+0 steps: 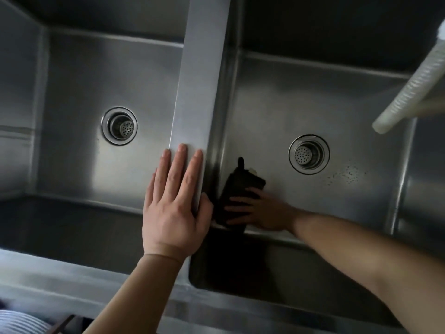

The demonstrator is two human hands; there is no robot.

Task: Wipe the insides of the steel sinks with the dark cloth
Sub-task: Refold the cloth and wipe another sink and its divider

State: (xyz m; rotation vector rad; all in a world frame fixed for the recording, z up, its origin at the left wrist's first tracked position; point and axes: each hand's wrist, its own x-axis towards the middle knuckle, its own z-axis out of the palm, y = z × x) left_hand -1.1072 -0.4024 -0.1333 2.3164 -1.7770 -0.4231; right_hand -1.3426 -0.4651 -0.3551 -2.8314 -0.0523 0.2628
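Two steel sinks lie side by side below me: the left sink and the right sink, split by a flat steel divider. My left hand rests flat on the near end of the divider, fingers spread, holding nothing. My right hand reaches down into the right sink and presses the dark cloth against the sink floor at its near-left corner, right beside the divider wall. The cloth is partly folded and sticks out past my fingers toward the back.
Each sink has a round drain strainer: the left drain and the right drain. Dark specks dot the floor right of the right drain. A ribbed white hose hangs over the right sink's far-right corner. The steel front rim runs along the near edge.
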